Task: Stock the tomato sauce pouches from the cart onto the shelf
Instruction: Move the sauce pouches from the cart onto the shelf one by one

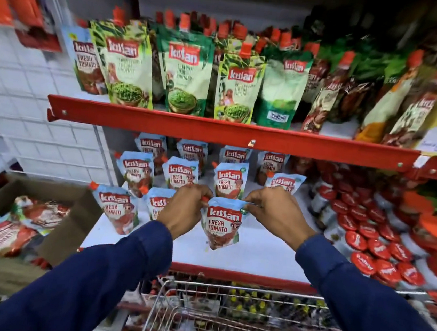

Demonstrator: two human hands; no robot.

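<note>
A light-blue tomato sauce pouch [223, 223] with a red label stands upright near the front of the white shelf board [262, 251]. My left hand [184, 207] pinches its top left corner by the orange cap. My right hand [274, 211] pinches its top right corner. Several matching pouches [230, 178] stand in rows behind and to the left of it. The wire cart [222, 319] sits below the shelf, between my arms.
An open cardboard box [26, 215] with more tomato pouches sits at the left. Red-lidded jars [371, 235] fill the shelf's right side. The upper red-edged shelf [231, 133] carries green chutney pouches [182, 75]. A white wire grid panel stands at the far left.
</note>
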